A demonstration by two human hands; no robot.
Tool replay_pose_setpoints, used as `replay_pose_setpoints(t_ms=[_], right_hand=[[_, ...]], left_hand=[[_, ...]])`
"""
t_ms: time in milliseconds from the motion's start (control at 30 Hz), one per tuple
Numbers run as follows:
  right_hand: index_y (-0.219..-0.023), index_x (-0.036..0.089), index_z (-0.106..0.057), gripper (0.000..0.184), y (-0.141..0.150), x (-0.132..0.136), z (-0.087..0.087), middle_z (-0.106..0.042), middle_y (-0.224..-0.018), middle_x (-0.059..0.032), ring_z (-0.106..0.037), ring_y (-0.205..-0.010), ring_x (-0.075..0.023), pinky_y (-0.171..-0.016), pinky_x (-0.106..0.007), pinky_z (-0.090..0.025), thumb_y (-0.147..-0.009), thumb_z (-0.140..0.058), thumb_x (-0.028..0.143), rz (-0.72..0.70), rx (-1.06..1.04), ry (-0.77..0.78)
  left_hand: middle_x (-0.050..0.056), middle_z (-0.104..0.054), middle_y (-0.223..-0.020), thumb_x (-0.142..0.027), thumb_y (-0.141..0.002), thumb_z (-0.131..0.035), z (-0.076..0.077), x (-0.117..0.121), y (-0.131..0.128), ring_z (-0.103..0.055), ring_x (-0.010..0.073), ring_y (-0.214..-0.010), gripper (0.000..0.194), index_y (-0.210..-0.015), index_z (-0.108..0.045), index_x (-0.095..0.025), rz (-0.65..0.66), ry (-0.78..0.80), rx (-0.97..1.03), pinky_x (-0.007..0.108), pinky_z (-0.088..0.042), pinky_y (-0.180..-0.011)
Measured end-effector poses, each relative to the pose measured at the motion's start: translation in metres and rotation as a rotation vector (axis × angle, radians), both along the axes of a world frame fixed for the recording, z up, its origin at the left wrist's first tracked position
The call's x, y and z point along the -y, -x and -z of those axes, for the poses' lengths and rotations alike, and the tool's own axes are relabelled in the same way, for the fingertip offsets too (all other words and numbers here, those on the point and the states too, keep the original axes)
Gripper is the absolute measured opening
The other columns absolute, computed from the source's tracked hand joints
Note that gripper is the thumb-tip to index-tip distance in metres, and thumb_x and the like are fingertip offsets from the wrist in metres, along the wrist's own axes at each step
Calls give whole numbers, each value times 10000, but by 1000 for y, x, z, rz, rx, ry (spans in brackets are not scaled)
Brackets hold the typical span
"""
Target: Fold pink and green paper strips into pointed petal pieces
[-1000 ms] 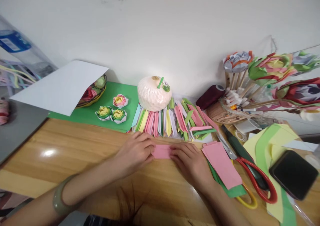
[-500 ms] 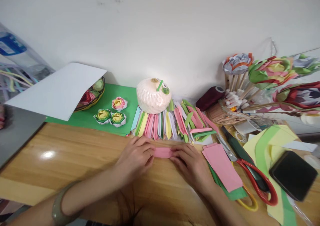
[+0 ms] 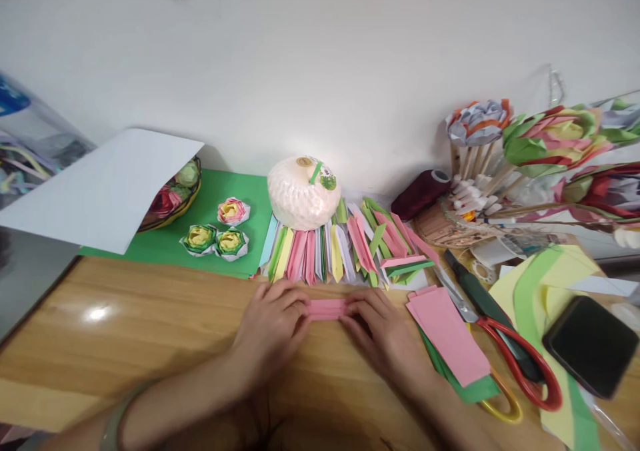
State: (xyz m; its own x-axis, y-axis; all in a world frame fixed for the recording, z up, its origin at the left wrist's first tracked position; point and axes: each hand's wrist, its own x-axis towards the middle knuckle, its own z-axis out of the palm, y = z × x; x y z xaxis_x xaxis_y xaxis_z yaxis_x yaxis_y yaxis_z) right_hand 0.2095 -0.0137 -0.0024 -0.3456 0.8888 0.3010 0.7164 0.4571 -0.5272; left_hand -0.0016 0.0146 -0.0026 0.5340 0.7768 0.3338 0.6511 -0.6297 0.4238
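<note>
A narrow folded strip of pink paper [image 3: 328, 309] lies across the space between my hands, low over the wooden table. Its left end is gripped by my left hand [image 3: 274, 321], fingers bent and pressed together. My right hand [image 3: 383, 328] pinches the other end, thumb below and fingers on top. Crease lines run along the strip's length. Just beyond my fingers are rows of folded paper pieces [image 3: 305, 254] in pink, yellow, green and white. To the right of my right hand rests a stack of pink paper rectangles [image 3: 453, 334] over green paper [image 3: 475, 390].
Red-handled scissors [image 3: 530, 358], a dark green cutter [image 3: 467, 278] and a black square object [image 3: 591, 346] lie at right. Paper flowers [image 3: 555, 138] stand behind them. A white wrapped round object [image 3: 304, 194] stands against the wall. Small paper lotuses [image 3: 231, 241] sit on green sheets [image 3: 250, 188] at left.
The view has shifted slightly. Both hands keep hold of the pink strip, and its lengthwise creases now show more clearly.
</note>
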Motion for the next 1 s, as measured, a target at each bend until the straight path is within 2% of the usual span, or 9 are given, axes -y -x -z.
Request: replay_pose_setpoints(t_ms=[167, 467, 600, 833, 1000], right_hand=[[-830, 204, -555, 98, 0, -1, -3, -613, -868, -58, -586, -828, -185, -701, -312, -511, -895, -506, 150, 33, -11, 12], [-809, 201, -538, 130, 8, -3, 9, -608, -798, -59, -566, -753, -204, -662, -341, -497, -908, -469, 154, 93, 53, -48], [-808, 199, -538, 145, 9, -1, 9, -610, -817, -63, -562, -768, -201, -676, -343, -495, -913, -454, 144, 101, 62, -65], [-821, 199, -533, 129, 11, 1, 12, -608, -801, -59, -567, -763, -196, -670, -331, -495, -904, -469, 124, 135, 35, -89], [-829, 204, -542, 120, 11, 1, 14, -616, -808, -58, -584, -774, -194, -675, -323, -498, -897, -479, 129, 151, 26, -84]], left_hand=[[-17, -698, -833, -133, -819, -559, 2, -1, -1, -555, 198, -859, 118, -726, -604, -188, -10, 19, -9, 350, -347, -751], [-21, -673, -765, -116, -770, -578, -1, -3, -6, -556, 201, -854, 117, -682, -569, -193, -50, 14, -8, 363, -335, -774], [1, -661, -753, -107, -769, -546, -1, -2, -9, -554, 215, -849, 126, -676, -563, -190, -68, -24, -46, 372, -344, -755], [104, -660, -858, -131, -793, -499, 3, -1, -10, -531, 288, -903, 140, -714, -611, -160, -106, -146, -201, 425, -372, -756], [90, -661, -864, -142, -803, -495, 3, -1, -8, -527, 278, -911, 150, -715, -612, -177, -100, -165, -241, 419, -366, -742]])
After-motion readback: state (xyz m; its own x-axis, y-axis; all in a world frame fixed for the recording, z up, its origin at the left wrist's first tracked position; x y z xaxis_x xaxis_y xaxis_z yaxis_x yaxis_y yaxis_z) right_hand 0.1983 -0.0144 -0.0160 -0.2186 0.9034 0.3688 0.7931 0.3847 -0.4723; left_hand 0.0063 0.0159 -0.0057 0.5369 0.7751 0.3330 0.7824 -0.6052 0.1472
